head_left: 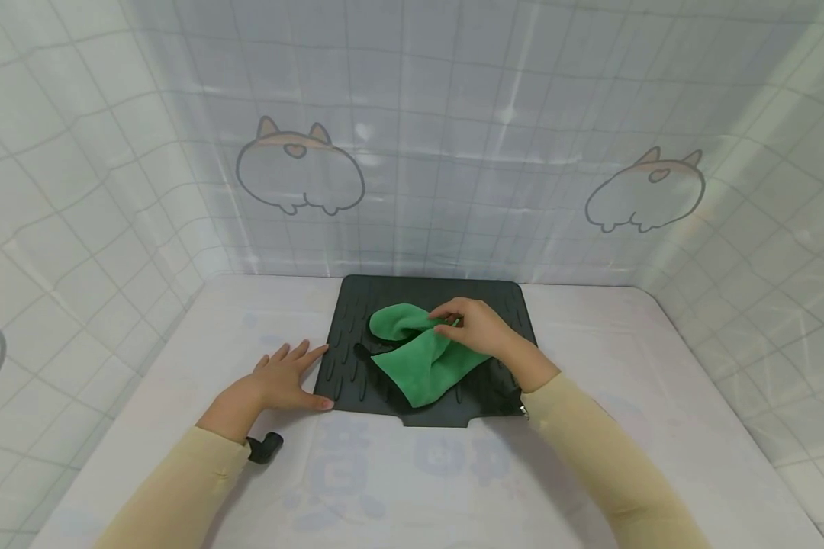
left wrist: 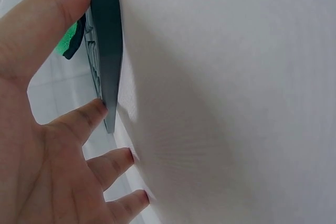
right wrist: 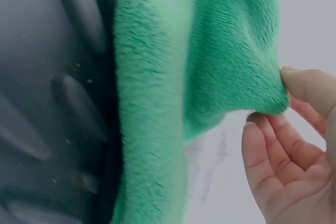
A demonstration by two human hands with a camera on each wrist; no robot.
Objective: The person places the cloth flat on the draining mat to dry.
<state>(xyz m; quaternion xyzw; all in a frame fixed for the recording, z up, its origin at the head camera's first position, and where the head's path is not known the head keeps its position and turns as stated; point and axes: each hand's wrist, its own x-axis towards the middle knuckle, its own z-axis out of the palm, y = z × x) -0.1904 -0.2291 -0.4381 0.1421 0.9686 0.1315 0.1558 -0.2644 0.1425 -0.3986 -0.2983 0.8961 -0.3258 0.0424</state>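
A green fuzzy cloth (head_left: 422, 374) lies bunched on a dark ridged mat (head_left: 446, 290), with some black showing at its edges. My right hand (head_left: 481, 328) pinches a raised fold of this cloth between thumb and fingers, and the right wrist view shows the pinched green corner (right wrist: 262, 87) close up. Spread wide, my left hand (head_left: 281, 381) rests by the left side of the mat. Its thumb and index finger touch the mat's edge (left wrist: 109, 51), while the other fingertips reach the white table cover.
The mat lies on a white patterned table cover (head_left: 398, 488), near the back wall (head_left: 446, 198). White grid-patterned sheets hang behind and on both sides. Under my left wrist is a small black object (head_left: 266, 448). A tab (head_left: 436, 421) juts from the mat's front edge.
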